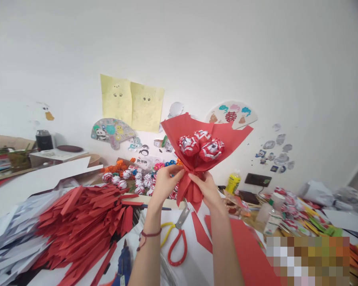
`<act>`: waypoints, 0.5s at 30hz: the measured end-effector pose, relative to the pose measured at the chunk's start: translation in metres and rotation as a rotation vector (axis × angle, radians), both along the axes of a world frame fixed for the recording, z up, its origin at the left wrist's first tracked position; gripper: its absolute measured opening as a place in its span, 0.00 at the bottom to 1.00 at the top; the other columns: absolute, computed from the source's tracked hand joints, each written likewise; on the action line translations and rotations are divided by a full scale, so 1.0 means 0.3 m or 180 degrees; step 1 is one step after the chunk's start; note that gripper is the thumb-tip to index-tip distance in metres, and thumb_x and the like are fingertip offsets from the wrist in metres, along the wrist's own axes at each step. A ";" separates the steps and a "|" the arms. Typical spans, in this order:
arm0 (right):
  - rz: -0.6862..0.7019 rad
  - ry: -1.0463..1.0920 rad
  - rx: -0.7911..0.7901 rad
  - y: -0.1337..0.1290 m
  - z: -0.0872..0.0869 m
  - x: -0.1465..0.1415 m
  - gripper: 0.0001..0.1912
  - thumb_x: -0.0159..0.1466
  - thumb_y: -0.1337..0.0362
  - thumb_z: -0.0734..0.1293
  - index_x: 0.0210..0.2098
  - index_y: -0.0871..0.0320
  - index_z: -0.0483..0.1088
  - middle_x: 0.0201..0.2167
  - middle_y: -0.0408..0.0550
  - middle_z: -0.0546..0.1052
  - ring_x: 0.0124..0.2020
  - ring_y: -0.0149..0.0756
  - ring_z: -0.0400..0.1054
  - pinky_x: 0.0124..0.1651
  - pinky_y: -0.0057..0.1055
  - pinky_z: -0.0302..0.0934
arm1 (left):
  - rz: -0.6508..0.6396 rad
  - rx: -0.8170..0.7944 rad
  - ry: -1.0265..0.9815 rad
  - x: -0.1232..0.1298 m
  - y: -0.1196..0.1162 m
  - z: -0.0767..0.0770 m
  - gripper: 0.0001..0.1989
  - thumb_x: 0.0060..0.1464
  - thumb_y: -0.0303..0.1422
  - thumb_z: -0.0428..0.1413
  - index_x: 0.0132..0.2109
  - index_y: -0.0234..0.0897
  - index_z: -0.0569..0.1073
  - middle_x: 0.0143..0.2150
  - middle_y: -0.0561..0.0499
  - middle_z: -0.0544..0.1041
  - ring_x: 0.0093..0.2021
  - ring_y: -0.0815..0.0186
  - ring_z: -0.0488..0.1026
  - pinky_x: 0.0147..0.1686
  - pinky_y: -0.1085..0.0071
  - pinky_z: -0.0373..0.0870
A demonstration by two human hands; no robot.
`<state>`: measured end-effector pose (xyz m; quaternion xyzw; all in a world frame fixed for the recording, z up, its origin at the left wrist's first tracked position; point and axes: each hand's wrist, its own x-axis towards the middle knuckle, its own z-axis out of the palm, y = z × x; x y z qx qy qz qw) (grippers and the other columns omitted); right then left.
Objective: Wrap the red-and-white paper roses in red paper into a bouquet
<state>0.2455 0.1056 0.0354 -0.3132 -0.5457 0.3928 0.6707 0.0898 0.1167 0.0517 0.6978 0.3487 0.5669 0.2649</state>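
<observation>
Head view. The red paper wrapper [234,140] was held up in front of the white wall, above the scissors [179,225] and a white sheet [200,264]. Three red-and-white folded flowers [212,149] sat close together inside its flared top; below them the paper narrowed to a pleated neck and fanned out again into a short, pointed skirt.

State of fingers: those of the left hand [169,180] were pinched on the near left side of the neck. The right hand [208,186] had its thumb pressed on the front of the neck; its other fingers were largely hidden behind the paper, so their exact contact could not be told.

Handling (judged): very light, springy rather than stiff, dry and not slippery. The pleats would probably open if the neck were let go. The broad collar looked easy to crease or tear, and the flowers easy to crush. Best hold: the gathered neck, with a light pinch from both sides, where the layers appeared thickest. The collar edge and flower heads were judged poor places to grip; the skirt seemed too loose to steady the top.
</observation>
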 end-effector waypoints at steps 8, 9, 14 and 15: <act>-0.0430 -0.0152 0.0232 0.132 -0.109 -0.016 0.24 0.51 0.58 0.76 0.45 0.57 0.72 0.45 0.51 0.79 0.47 0.44 0.74 0.54 0.43 0.66 | 0.0906 -0.0071 0.0691 0.016 0.011 -0.026 0.12 0.60 0.31 0.51 0.44 0.39 0.80 0.44 0.48 0.83 0.42 0.61 0.80 0.43 0.69 0.71; -0.0404 -0.0150 0.0212 0.138 -0.116 -0.021 0.24 0.50 0.58 0.76 0.45 0.57 0.72 0.46 0.51 0.79 0.47 0.44 0.74 0.54 0.43 0.66 | 0.1036 -0.0121 0.0774 0.018 0.003 -0.029 0.13 0.60 0.31 0.51 0.44 0.38 0.80 0.43 0.46 0.83 0.43 0.59 0.80 0.43 0.67 0.71; -0.0130 -0.0157 0.0038 0.117 -0.140 -0.039 0.26 0.48 0.60 0.77 0.45 0.57 0.71 0.45 0.51 0.80 0.44 0.44 0.74 0.53 0.43 0.67 | 0.1465 -0.0328 0.1208 0.026 -0.056 -0.061 0.14 0.59 0.31 0.50 0.47 0.36 0.77 0.44 0.38 0.81 0.48 0.50 0.78 0.44 0.60 0.71; -0.0063 -0.0155 0.0000 0.106 -0.146 -0.041 0.27 0.48 0.60 0.77 0.46 0.56 0.71 0.46 0.51 0.79 0.44 0.43 0.74 0.53 0.42 0.66 | 0.1449 -0.0345 0.1313 0.022 -0.064 -0.072 0.13 0.58 0.31 0.51 0.48 0.35 0.76 0.46 0.38 0.81 0.50 0.50 0.77 0.45 0.61 0.70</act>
